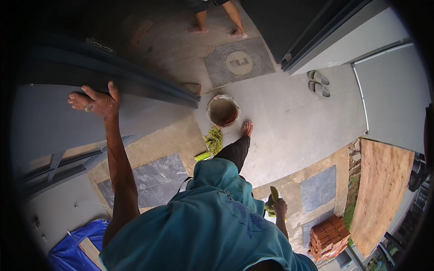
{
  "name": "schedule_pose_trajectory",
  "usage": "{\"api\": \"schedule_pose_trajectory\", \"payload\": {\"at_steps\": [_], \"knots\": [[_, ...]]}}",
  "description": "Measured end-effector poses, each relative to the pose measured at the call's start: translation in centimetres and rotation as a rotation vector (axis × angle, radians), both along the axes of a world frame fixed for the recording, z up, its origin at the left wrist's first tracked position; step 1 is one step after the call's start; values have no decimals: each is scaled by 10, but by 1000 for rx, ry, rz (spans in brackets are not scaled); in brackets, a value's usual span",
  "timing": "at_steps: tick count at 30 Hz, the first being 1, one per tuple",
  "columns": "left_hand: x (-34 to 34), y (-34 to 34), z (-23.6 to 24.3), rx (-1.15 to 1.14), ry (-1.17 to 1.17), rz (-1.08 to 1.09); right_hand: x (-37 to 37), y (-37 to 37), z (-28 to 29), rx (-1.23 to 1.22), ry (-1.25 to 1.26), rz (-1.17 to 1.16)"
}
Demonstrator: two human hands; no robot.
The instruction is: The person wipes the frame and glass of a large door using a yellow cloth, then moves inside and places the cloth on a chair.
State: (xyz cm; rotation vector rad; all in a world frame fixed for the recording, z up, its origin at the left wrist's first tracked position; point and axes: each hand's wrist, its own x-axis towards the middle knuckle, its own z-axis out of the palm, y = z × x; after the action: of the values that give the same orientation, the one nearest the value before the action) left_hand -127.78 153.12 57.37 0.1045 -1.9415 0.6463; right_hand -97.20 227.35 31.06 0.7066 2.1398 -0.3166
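My left hand [100, 101] is raised and pressed flat against the grey wall panel [58, 117], fingers spread, a ring on one of them. Down by my right side, my right hand [280, 207] is closed round a limp yellow-green piece that looks like a cloth [273, 197]; its exact kind is unclear. On the floor ahead stands a round bucket [211, 112] with a dirty rim and murky brownish contents. Just nearer lies a shaggy lime-green mop head [213, 139], beside a bright green plastic piece [203, 156]. My bare foot [247, 128] is next to the bucket.
A dark doormat [217, 67] lies in the doorway, where another person's bare legs [230, 20] show. Grey sandals [319, 83] sit at the right. Further right are stacked red bricks [329, 237] and a wooden board [382, 194]; a blue tarp [77, 244] lies lower left.
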Motion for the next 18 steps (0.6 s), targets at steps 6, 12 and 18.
{"api": "schedule_pose_trajectory", "payload": {"at_steps": [6, 12, 18], "knots": [[5, 6, 0, 60, -56, 69, -99, 46, -21, -30, 175, 85], [6, 17, -1, 180, -96, 115, -222, 65, -12, -47, 258, 254], [-5, 43, 0, 316, -85, 278, -350, 71, -13, -48, 227, 420]]}}
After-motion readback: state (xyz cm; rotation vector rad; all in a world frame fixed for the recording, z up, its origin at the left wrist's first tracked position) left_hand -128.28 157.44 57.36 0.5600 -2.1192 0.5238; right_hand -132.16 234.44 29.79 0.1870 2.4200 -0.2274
